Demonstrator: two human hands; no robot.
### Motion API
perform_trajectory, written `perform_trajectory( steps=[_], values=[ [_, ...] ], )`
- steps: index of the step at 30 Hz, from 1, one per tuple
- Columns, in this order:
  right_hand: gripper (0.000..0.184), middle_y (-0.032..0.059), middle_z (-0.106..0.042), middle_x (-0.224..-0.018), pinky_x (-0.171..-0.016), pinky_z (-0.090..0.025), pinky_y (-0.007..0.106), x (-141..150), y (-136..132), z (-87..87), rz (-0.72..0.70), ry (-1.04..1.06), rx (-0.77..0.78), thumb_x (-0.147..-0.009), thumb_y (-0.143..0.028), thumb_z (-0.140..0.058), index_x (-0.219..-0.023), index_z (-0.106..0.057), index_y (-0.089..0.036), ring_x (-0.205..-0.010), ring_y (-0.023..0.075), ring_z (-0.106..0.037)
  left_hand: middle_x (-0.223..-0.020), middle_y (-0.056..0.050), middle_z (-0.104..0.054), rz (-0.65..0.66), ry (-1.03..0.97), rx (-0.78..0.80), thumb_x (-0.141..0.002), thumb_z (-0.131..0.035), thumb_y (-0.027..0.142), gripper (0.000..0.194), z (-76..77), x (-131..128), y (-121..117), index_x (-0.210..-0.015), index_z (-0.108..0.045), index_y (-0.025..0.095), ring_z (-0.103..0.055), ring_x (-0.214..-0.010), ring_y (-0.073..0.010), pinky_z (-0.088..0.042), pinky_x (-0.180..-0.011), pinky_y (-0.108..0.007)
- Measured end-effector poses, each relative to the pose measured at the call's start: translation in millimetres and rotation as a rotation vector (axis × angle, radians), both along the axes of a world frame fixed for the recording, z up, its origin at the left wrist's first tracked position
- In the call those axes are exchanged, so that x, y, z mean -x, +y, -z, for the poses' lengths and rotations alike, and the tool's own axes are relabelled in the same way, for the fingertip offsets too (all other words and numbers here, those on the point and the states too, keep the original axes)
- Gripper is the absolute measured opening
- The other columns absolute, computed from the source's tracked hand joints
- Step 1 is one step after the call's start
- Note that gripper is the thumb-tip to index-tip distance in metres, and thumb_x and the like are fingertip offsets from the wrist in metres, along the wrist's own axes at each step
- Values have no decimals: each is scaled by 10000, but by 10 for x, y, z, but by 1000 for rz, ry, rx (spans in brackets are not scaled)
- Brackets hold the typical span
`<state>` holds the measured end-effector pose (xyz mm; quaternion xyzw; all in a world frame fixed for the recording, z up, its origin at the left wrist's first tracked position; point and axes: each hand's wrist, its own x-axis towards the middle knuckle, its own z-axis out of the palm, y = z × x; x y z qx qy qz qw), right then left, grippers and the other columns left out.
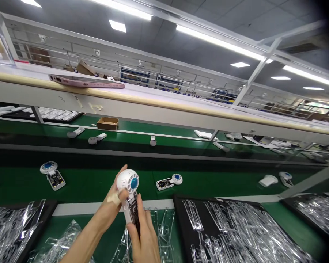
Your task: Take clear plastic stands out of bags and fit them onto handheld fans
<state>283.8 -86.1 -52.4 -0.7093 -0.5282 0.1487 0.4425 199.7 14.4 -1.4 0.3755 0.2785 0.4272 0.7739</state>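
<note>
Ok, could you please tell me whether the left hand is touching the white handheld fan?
Touching: the head view shows the left hand curled around the back of the white handheld fan, with its fingers pressed against the casing.

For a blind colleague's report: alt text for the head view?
Left hand and right hand hold a white handheld fan with a blue hub and a circuit board, over a green conveyor belt, between black trays of clear plastic pieces.
</note>
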Motion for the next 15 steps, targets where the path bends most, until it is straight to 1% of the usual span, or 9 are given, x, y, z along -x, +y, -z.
perform_trajectory(
  steps=[2,4,6,7,9,10,12,13,15],
  values=[
    [491,52,-585,-980,-628,-504,324,-72,-25,-49,-15,-74,-32,-927,-455,-277,-1410,-220,-389,-768,220,-597,-1222,-102,-583,19,143,34,-554,-765,523,799,74,22,-108,-1257,-501,250,-490,-1162,-302,-409,-925,-351],
    [469,58,-583,-996,-687,-492,373,-100,-46,-71,-30,-141,-59,-911,-495,-303,-1368,-330,-397,-825,247,-571,-1185,-115,-605,33,251,102,-618,-712,534,663,138,45,-195,-1178,-568,208,-524,-1114,-305,-435,-878,-365],
    [465,59,-586,-1048,-742,-476,390,-93,-50,-63,-21,-76,-86,-885,-542,-341,-1315,-425,-385,-904,265,-550,-1094,-124,-645,-9,333,116,-625,-695,540,594,172,57,-258,-1085,-616,173,-571,-1029,-310,-464,-808,-369],
    [468,57,-589,-1063,-755,-474,376,-87,-38,-51,21,33,-92,-879,-556,-347,-1292,-458,-366,-926,258,-548,-1046,-123,-662,-38,360,100,-613,-706,531,578,177,58,-285,-1051,-627,162,-586,-999,-308,-472,-795,-366],
    [478,62,-602,-1027,-743,-480,325,-87,24,-14,163,364,-92,-874,-575,-338,-1206,-535,-293,-917,229,-567,-990,-111,-681,-103,374,55,-602,-715,526,569,178,44,-338,-1030,-625,162,-601,-979,-301,-483,-811,-368],
    [484,62,-612,-965,-709,-486,301,-97,71,7,243,554,-81,-872,-583,-331,-1126,-576,-252,-874,214,-583,-990,-104,-685,-136,377,23,-604,-712,526,570,180,31,-365,-1041,-617,172,-602,-991,-299,-482,-837,-377],
    [498,38,-604,-774,-602,-473,268,-135,182,49,358,874,-51,-845,-615,-358,-884,-621,-194,-711,184,-589,-1013,-91,-686,-202,408,-57,-592,-721,524,571,204,-7,-412,-1052,-615,202,-593,-1027,-303,-457,-912,-401],
    [507,19,-578,-675,-552,-449,257,-157,234,67,386,967,-49,-821,-633,-389,-757,-609,-180,-629,170,-566,-1010,-86,-690,-226,430,-93,-562,-738,527,582,231,-29,-430,-1040,-622,215,-589,-1037,-309,-441,-943,-410],
    [528,-11,-509,-533,-495,-393,246,-191,304,92,428,1018,-81,-785,-651,-428,-581,-550,-180,-521,145,-501,-970,-85,-703,-247,457,-127,-479,-772,543,618,314,-71,-455,-996,-641,231,-597,-1019,-327,-430,-966,-422]
  ],
)
